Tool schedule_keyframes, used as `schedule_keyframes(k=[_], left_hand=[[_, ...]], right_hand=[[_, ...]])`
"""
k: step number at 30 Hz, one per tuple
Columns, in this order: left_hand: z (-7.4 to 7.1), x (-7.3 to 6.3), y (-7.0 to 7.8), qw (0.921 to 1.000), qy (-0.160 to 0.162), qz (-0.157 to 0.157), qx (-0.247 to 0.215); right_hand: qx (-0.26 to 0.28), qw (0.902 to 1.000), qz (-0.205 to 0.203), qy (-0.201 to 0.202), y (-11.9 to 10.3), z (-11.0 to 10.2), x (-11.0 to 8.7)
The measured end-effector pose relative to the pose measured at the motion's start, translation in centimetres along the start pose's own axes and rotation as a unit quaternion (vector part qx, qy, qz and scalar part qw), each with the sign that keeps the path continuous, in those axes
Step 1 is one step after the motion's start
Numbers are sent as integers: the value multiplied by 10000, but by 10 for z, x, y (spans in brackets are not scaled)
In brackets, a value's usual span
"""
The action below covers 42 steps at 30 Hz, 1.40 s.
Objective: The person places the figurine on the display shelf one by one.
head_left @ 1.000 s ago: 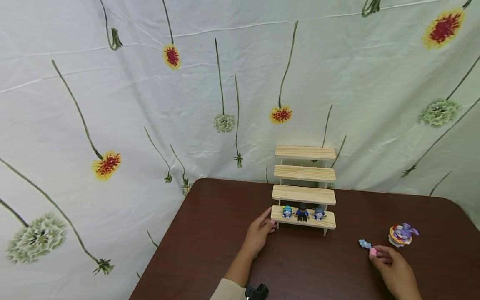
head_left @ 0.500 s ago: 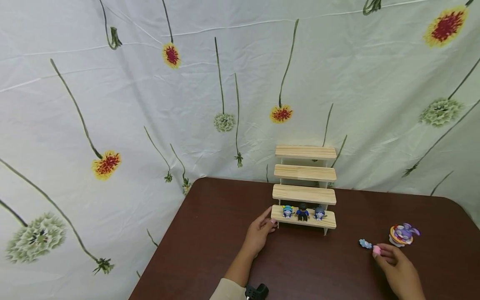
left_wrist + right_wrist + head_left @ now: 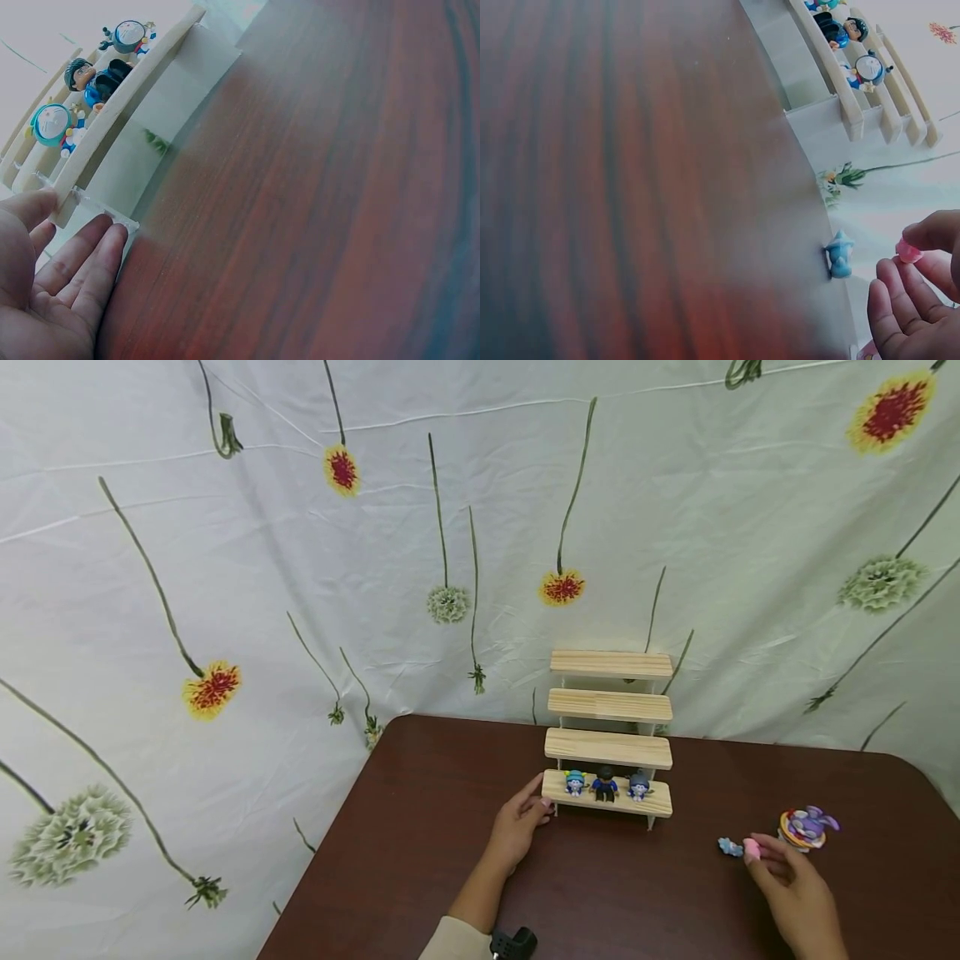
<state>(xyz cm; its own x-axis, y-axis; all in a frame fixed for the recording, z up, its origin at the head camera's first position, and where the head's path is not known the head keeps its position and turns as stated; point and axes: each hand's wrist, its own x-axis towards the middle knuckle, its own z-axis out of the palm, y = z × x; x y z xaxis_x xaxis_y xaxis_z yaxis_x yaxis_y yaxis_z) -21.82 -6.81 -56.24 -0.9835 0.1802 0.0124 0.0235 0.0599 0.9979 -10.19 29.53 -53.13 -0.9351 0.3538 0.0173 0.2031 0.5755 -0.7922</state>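
A four-tier wooden display stand point(image 3: 607, 747) stands near the back of the table. Three small toy figures line its lowest step: one with a teal head point(image 3: 574, 782), one with black hair point(image 3: 604, 785) and one with a grey-blue head point(image 3: 638, 787). My left hand point(image 3: 517, 827) holds that step's left end, thumb against the wood and fingers by the clear leg. My right hand point(image 3: 797, 887) pinches a small pink toy point(image 3: 909, 251) between thumb and fingers; its shape is mostly covered. Left of it, a small light-blue figure point(image 3: 841, 253) is on the table.
A purple rabbit toy point(image 3: 808, 827) in a round, yellow-rimmed base sits just behind my right hand. The dark brown table point(image 3: 420, 810) has a rounded back edge against a flower-print cloth point(image 3: 450, 527).
My right hand has shifted slightly right and then up with the pink toy, away from the light-blue figure. The left hand stays at the stand.
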Motion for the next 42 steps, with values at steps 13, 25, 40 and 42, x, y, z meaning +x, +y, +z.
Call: schedule_keyframes(k=[13,25,40,42], left_hand=[[0,0,2,10000,17,-10,30],[0,0,3,10000,-4,-21,12],[1,-3,6,10000,16,-63,-19],[0,-3,6,10000,18,-60,-7]], right_hand=[[188,9983,-460,308,-15,7,0],[394,9884,-1348,580,-23,11,4],[594,9827,-1651,601,-36,20,16],[547,9837,-1601,603,-38,20,17]])
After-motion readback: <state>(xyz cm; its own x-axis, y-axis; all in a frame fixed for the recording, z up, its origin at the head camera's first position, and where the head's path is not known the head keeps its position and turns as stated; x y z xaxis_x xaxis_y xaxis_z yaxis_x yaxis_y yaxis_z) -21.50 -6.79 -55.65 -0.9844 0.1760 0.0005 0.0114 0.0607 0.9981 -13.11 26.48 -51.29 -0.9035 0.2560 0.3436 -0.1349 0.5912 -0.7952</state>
